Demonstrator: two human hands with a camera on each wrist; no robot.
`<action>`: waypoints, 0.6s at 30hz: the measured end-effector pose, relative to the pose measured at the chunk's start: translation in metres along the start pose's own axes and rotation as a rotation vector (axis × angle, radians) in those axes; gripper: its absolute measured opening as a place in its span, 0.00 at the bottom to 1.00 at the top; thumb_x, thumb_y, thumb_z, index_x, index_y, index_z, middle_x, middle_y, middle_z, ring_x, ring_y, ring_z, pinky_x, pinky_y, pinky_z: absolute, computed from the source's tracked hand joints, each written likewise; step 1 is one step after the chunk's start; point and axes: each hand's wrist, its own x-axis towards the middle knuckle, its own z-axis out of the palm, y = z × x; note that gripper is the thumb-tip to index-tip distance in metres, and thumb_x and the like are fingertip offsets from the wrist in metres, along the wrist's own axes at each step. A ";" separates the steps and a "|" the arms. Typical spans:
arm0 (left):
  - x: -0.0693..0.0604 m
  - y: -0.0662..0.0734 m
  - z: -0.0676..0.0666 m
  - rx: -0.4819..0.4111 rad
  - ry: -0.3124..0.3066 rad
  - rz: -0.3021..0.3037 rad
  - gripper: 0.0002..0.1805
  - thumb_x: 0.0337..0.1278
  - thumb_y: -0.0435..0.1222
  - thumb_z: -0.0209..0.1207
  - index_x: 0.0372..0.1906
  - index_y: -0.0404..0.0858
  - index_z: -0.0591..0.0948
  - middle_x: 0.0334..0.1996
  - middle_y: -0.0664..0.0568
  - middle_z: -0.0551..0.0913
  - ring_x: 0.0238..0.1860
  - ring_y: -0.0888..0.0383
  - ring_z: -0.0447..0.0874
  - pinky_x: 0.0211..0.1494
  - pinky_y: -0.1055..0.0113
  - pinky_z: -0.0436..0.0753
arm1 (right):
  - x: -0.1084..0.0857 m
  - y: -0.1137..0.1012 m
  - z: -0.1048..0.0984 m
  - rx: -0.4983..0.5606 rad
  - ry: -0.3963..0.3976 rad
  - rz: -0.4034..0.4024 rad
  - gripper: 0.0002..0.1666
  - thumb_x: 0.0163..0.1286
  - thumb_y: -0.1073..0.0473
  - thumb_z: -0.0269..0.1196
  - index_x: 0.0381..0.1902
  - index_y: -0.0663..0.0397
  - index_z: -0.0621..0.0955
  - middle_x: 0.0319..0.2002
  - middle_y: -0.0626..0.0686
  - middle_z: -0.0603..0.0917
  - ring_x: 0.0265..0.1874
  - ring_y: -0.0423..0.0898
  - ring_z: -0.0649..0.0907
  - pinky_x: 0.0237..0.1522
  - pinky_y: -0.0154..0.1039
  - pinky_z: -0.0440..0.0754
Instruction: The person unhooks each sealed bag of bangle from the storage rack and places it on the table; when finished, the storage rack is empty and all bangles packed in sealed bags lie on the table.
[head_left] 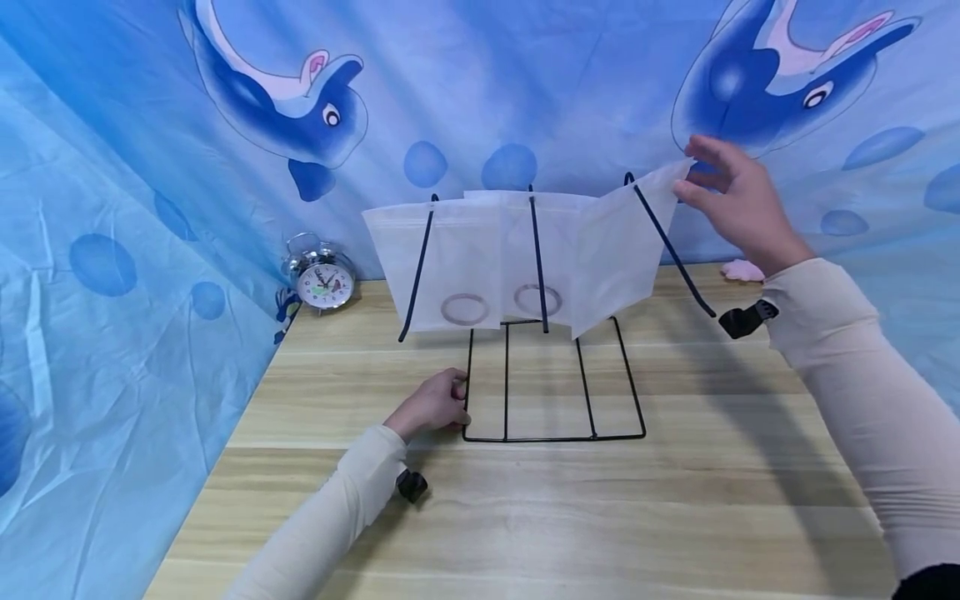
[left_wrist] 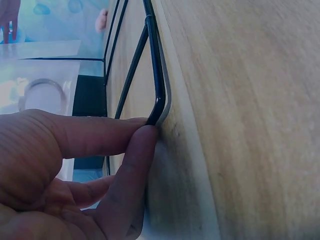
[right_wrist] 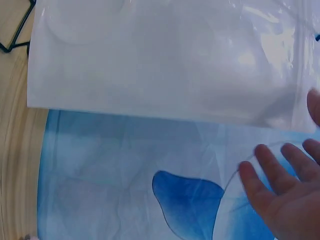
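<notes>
A black wire rack (head_left: 555, 438) stands on the wooden table, its slanting prongs rising above a flat base. On the prongs hang three frosted white zip bags: a left bag (head_left: 442, 267), a middle bag (head_left: 555, 237) and a right bag (head_left: 618, 250). A ring mark shows on the left and middle ones. My left hand (head_left: 435, 402) pinches the base's near left corner between thumb and finger, as the left wrist view confirms. Beside the right bag's upper outer corner is my right hand (head_left: 738, 196). Its fingers (right_wrist: 272, 172) are spread and appear apart from the bag.
A silver twin-bell alarm clock (head_left: 325, 283) stands at the table's back left corner. A small pink object (head_left: 742, 270) lies at the back right. Behind the table hangs a blue curtain (head_left: 450, 83) with cartoon dolphins.
</notes>
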 end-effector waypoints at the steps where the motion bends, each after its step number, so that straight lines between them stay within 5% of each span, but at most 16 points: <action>1: 0.000 -0.001 0.000 -0.002 0.000 -0.001 0.41 0.43 0.15 0.65 0.68 0.27 0.67 0.39 0.46 0.73 0.32 0.54 0.79 0.32 0.65 0.88 | 0.000 0.000 0.002 0.001 0.007 -0.005 0.38 0.76 0.51 0.59 0.79 0.38 0.59 0.76 0.46 0.61 0.71 0.49 0.67 0.72 0.51 0.67; 10: -0.001 -0.004 0.000 -0.042 -0.003 -0.020 0.43 0.43 0.16 0.66 0.70 0.30 0.66 0.42 0.46 0.74 0.37 0.55 0.77 0.34 0.65 0.88 | -0.008 0.003 0.007 0.005 0.139 -0.013 0.26 0.74 0.56 0.62 0.68 0.49 0.76 0.54 0.49 0.82 0.51 0.41 0.80 0.56 0.30 0.80; 14: -0.001 -0.006 0.000 -0.066 -0.002 -0.016 0.43 0.43 0.16 0.66 0.70 0.30 0.67 0.43 0.45 0.74 0.39 0.54 0.77 0.34 0.65 0.89 | -0.016 0.004 0.006 0.076 0.170 -0.016 0.19 0.70 0.60 0.67 0.58 0.52 0.81 0.39 0.45 0.83 0.39 0.39 0.83 0.41 0.23 0.83; 18: -0.001 -0.007 -0.001 -0.086 -0.006 -0.023 0.43 0.44 0.16 0.66 0.70 0.30 0.66 0.44 0.45 0.74 0.40 0.53 0.77 0.34 0.64 0.89 | -0.025 0.004 0.002 0.134 0.157 -0.018 0.14 0.68 0.63 0.68 0.51 0.54 0.83 0.34 0.43 0.84 0.33 0.38 0.85 0.37 0.24 0.85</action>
